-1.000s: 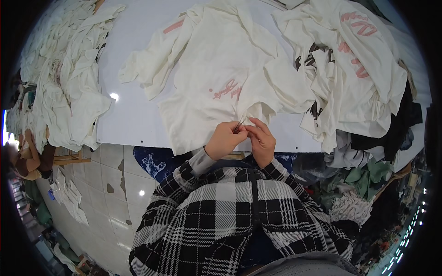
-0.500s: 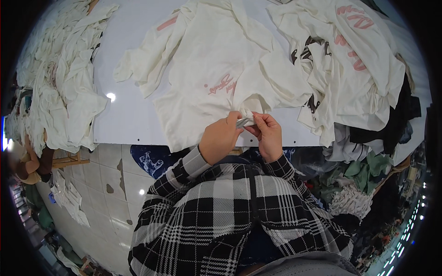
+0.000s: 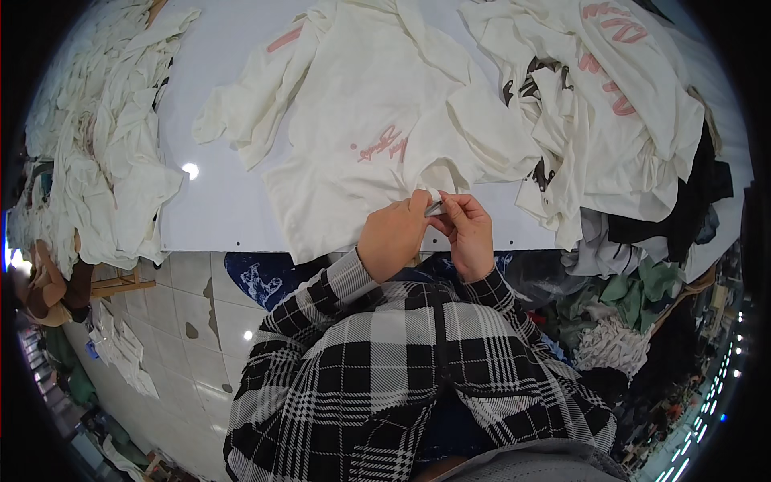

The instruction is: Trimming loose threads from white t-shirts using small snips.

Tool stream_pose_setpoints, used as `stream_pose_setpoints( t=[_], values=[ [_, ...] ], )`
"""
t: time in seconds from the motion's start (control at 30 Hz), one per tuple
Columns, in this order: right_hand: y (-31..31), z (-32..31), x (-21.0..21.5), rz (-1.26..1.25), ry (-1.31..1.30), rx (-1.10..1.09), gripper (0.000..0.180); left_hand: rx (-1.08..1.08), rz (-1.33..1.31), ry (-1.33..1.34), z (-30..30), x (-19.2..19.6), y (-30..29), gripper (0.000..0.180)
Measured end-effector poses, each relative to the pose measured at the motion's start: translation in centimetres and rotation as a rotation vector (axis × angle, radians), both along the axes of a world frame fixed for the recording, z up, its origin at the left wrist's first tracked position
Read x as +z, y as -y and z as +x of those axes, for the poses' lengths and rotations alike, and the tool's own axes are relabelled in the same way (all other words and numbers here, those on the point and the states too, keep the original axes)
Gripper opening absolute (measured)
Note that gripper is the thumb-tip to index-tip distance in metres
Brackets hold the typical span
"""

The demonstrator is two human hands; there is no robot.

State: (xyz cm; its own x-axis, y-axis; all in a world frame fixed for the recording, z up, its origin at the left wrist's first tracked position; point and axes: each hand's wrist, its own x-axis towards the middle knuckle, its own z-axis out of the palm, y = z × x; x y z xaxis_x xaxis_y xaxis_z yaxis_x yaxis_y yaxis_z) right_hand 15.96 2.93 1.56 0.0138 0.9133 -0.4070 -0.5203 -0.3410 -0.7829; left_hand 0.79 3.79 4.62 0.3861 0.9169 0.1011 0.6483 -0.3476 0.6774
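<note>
A cream shirt (image 3: 361,128) with a small pink print lies spread on the white table (image 3: 217,209). My left hand (image 3: 393,237) and my right hand (image 3: 468,233) meet at its near hem, by the table's front edge. Both pinch a small grey tag-like piece (image 3: 434,208) between their fingertips, close to the shirt's edge. What the piece is exactly I cannot tell. My black-and-white plaid sleeves come up from below.
A heap of cream shirts (image 3: 610,104) with pink print lies at the right, over dark and grey garments (image 3: 691,201). Another pile of cream clothes (image 3: 96,161) hangs over the table's left end. More clothing (image 3: 618,321) is heaped on the tiled floor (image 3: 193,321) at right.
My hands have stayed together at the shirt's hem, shifting slightly. The small grey piece now shows between the fingertips, lifted a little off the fabric.
</note>
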Motion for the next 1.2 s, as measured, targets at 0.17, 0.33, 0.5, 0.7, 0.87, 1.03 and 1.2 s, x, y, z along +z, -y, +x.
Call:
stream_pose_setpoints(
  t=[0.17, 0.33, 0.5, 0.7, 0.87, 1.03, 1.2],
  values=[
    [0.1, 0.1, 0.4, -0.013, 0.002, -0.003, 0.013, -0.015, -0.062, -0.061, -0.2, 0.5, 0.1, 0.027],
    [0.2, 0.2, 0.5, -0.004, -0.034, -0.006, 0.012, -0.002, 0.025, 0.067, -0.3, 0.6, 0.2, 0.025],
    [0.3, 0.2, 0.2, 0.016, -0.022, 0.003, 0.010, -0.014, -0.032, 0.023, 0.0, 0.6, -0.1, 0.025],
    [0.5, 0.3, 0.7, 0.055, -0.036, 0.009, 0.010, 0.112, -0.056, 0.239, -0.4, -0.1, -0.1, 0.034],
    [2.0, 0.1, 0.4, 0.341, 0.470, 0.233, 0.007, 0.370, -0.539, 0.560, -0.3, -2.8, -2.0, 0.044],
    [5.4, 2.1, 0.4, 0.608, 0.712, 0.320, 0.012, 0.473, -1.043, 1.197, -0.1, -3.4, -3.0, 0.029],
    [5.9, 2.5, -0.7, 0.355, 0.886, 0.058, 0.023, 0.491, -1.119, 1.282, -0.8, -3.5, -3.1, 0.031]
  ],
)
